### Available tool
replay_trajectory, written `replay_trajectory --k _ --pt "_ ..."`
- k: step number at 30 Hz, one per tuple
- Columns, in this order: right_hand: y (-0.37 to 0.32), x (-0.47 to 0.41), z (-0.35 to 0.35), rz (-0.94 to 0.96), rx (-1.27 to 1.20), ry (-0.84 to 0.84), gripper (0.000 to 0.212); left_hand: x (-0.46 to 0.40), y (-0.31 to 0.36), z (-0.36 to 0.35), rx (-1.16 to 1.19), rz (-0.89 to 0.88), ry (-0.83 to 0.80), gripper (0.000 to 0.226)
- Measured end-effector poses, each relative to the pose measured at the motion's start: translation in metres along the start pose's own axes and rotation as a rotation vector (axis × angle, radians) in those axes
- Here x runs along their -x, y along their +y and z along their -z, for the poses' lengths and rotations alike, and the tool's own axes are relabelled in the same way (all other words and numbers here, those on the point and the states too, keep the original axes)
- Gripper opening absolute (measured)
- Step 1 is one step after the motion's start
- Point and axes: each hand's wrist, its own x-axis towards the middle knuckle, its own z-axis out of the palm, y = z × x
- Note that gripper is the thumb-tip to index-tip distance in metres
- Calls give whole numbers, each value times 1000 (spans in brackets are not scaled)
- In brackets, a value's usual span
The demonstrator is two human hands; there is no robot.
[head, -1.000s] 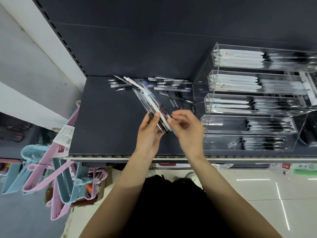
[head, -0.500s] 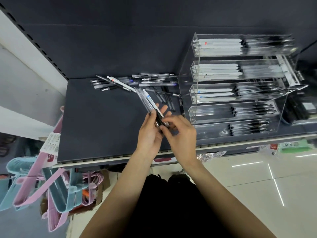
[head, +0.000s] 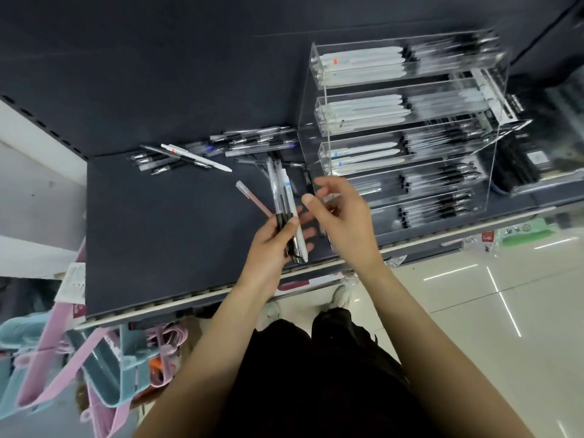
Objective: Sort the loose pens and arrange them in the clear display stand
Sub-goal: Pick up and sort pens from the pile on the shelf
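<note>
The left hand [head: 271, 245] is gripping a bundle of pens [head: 286, 203] over the dark shelf [head: 164, 235], fingers curled round their lower ends. The right hand [head: 339, 216] is hovering just beside it, fingers loosely spread and holding nothing. More loose pens [head: 221, 148] are lying at the shelf's back, beside the clear display stand [head: 407, 128].

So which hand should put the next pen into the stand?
Right hand: it looks free and hovers beside the stand. The left hand grips the pens.
</note>
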Motion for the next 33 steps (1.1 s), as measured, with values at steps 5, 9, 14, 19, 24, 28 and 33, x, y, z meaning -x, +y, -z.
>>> replay_trajectory --k 5,9,14,19,24,28,33 --pt "-3 -38 26 -203 -60 -384 32 8 -9 -23 -11 52 -97 19" --pt "3 -54 56 -208 -145 -567 21 10 -16 -50 63 76 -116 24" --pt "8 -73 82 -156 -156 -738 32 7 -22 -76 93 117 -91 27" --pt "13 -89 98 -89 -112 -895 23 6 -24 -97 10 105 -118 29" --pt "11 -92 105 48 44 -893 42 3 -36 -122 69 12 -65 26" --pt "9 -85 117 -3 -73 -790 36 -3 -46 -138 179 -105 59 22" --pt "44 -62 155 113 -91 -436 20 -12 -51 -144 471 -265 228 23"
